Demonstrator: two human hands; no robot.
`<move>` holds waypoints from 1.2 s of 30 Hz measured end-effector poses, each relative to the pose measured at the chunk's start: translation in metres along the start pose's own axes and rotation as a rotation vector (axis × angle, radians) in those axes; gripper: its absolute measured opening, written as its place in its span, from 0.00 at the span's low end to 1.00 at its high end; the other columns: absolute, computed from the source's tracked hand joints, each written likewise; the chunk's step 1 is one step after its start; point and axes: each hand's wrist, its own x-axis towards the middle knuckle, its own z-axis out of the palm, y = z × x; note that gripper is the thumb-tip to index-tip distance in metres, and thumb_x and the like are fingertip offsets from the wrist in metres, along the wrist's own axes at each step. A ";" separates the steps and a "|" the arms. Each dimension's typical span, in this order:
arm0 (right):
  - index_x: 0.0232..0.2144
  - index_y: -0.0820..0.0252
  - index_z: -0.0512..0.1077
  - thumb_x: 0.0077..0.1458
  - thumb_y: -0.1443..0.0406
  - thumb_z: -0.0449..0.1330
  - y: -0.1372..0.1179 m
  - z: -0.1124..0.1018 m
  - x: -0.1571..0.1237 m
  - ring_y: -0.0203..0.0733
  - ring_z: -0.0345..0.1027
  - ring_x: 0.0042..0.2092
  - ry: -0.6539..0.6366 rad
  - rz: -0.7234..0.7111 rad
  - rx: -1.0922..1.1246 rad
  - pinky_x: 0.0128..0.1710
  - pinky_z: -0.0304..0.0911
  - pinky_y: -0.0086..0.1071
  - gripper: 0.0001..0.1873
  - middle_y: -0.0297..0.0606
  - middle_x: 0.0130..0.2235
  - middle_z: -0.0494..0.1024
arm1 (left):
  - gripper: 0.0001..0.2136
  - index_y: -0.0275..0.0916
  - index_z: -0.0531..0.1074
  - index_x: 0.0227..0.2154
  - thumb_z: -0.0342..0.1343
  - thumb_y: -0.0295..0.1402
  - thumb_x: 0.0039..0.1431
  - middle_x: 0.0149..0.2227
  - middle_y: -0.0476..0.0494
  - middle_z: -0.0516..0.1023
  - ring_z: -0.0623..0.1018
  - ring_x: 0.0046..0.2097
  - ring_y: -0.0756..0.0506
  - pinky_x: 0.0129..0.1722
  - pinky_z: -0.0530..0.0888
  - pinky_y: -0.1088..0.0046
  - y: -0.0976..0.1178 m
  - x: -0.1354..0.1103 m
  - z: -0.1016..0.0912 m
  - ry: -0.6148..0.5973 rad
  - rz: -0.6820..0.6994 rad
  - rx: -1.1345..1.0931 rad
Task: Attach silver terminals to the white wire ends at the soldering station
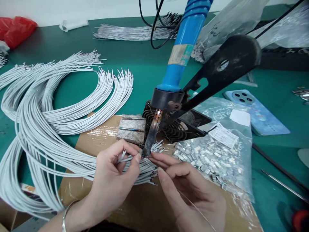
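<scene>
My left hand (118, 177) pinches the end of a white cable (125, 159) just under the tip of a soldering iron. The blue-handled soldering iron (184, 42) points down in a black stand arm (217, 67), its tip meeting the cable end by my fingers. My right hand (193, 190) holds a thin strand of solder wire (193, 204) between thumb and fingers, its end close to the iron tip. Beneath both hands lie more white cable ends (147, 174). The exact contact at the tip is partly hidden by my left fingertips.
Coiled bundles of white cables (60, 122) fill the left. A grey block (131, 129) sits on brown cardboard (72, 183) behind my left hand. To the right are a plastic bag of small metal parts (210, 158), a blue phone (260, 112) and a thin metal tool (285, 185).
</scene>
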 end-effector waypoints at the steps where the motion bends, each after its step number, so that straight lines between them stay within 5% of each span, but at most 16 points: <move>1: 0.25 0.54 0.75 0.61 0.65 0.69 0.000 0.000 0.000 0.39 0.84 0.50 0.005 -0.004 -0.005 0.51 0.75 0.24 0.13 0.36 0.47 0.89 | 0.06 0.41 0.75 0.28 0.61 0.26 0.60 0.35 0.47 0.83 0.72 0.27 0.52 0.21 0.60 0.79 0.000 0.000 0.000 0.001 0.005 -0.002; 9: 0.25 0.54 0.73 0.63 0.65 0.67 0.004 0.000 0.000 0.44 0.85 0.50 0.001 -0.036 -0.022 0.50 0.77 0.29 0.13 0.39 0.47 0.89 | 0.07 0.40 0.75 0.27 0.62 0.22 0.56 0.32 0.49 0.83 0.82 0.35 0.49 0.31 0.75 0.83 0.004 0.004 0.001 -0.016 0.020 -0.033; 29: 0.24 0.54 0.76 0.60 0.65 0.70 0.000 0.002 0.000 0.40 0.85 0.48 0.012 -0.004 0.028 0.49 0.77 0.24 0.12 0.37 0.45 0.89 | 0.06 0.40 0.76 0.28 0.62 0.26 0.60 0.35 0.48 0.83 0.73 0.27 0.52 0.22 0.60 0.79 -0.001 -0.002 0.000 -0.008 -0.028 -0.002; 36: 0.24 0.54 0.76 0.59 0.65 0.70 -0.002 0.003 0.000 0.37 0.85 0.46 0.009 0.013 0.049 0.47 0.76 0.20 0.12 0.35 0.45 0.89 | 0.06 0.40 0.75 0.27 0.62 0.24 0.57 0.31 0.50 0.83 0.79 0.31 0.51 0.26 0.69 0.83 0.003 0.003 0.000 -0.024 0.010 -0.013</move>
